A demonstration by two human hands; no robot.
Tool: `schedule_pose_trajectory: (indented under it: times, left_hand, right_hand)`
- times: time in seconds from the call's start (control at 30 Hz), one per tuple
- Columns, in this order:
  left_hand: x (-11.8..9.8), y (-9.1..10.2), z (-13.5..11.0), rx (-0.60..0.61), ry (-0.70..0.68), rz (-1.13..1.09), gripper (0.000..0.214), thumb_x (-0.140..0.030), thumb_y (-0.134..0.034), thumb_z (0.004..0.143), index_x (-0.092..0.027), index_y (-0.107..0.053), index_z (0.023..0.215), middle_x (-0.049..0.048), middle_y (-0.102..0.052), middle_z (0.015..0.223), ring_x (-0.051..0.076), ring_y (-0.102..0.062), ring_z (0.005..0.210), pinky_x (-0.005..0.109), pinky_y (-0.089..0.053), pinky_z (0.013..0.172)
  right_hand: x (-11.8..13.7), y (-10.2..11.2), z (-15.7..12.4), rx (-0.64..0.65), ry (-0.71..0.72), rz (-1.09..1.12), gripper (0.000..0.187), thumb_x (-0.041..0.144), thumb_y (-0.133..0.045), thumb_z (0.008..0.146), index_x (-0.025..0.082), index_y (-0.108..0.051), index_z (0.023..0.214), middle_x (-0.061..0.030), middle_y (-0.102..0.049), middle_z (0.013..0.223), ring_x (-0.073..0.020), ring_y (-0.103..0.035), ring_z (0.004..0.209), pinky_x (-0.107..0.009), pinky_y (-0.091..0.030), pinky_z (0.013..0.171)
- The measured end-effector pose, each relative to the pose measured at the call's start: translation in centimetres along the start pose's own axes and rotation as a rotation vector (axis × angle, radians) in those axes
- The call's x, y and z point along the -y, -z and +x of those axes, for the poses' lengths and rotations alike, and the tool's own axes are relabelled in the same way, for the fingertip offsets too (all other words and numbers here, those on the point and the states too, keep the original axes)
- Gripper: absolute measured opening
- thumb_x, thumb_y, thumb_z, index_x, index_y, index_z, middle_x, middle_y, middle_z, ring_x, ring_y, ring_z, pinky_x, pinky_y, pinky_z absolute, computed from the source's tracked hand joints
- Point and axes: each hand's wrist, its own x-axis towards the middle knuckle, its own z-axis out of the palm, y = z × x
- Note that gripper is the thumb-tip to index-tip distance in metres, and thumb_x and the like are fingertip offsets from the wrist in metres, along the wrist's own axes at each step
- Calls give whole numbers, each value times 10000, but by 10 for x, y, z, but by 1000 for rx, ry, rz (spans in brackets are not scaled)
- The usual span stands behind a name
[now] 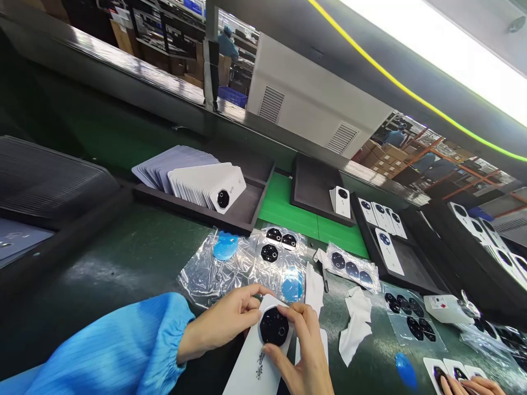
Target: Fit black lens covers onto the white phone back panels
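A white phone back cover [252, 368] lies tilted in front of me, with a round black camera lens plate [274, 327] at its upper end. My left hand [230, 318] pinches the cover's upper left edge between thumb and fingers. On the other side, my right hand [307, 348] has its thumb and index finger closed around the rim of the lens plate. Whether the plate is fully seated, I cannot tell. Part of another white cover [324, 343] shows beneath my right hand. Beyond the hands, clear plastic film [242, 270] carries several black lens plates and blue round films.
A dark tray [257, 206] holds a fanned stack of white covers. Further trays with covers [389, 249] stand at the right. White wipes [356, 323], bagged lens plates [352, 269] and a white bottle [447, 307] lie nearby. A co-worker's hands [473, 385] touch covers at lower right.
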Motion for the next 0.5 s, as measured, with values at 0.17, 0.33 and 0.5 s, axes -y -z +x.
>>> schedule_pose_trajectory:
  times: [0.17,0.33,0.5]
  left_hand:
    - [-2,1,-1,0,3,11,426,-348,-561,709,-156,-543,1090,-75,-411,587,110,-343,553,233,-254,537]
    - [-2,0,-1,7,20,-14,445,-356,-557,704,-158,-528,1101,-58,-467,629,115,-368,570,235,-279,557]
    - [1,0,1,8,18,-34,452,-340,-569,704,-152,-536,1114,-49,-505,645,115,-394,574,233,-292,556]
  right_hand:
    - [0,-2,1,-10,-5,-16,369,243,-638,802,275,-521,1150,-60,-542,1031,-238,-580,960,-338,-516,819]
    - [-1,-2,1,3,-8,-5,393,206,-637,789,282,-514,1155,-59,-536,1038,-237,-578,967,-337,-515,823]
    - [-2,-2,1,-13,8,-3,409,203,-649,780,278,-516,1159,-60,-538,1035,-237,-583,968,-334,-518,821]
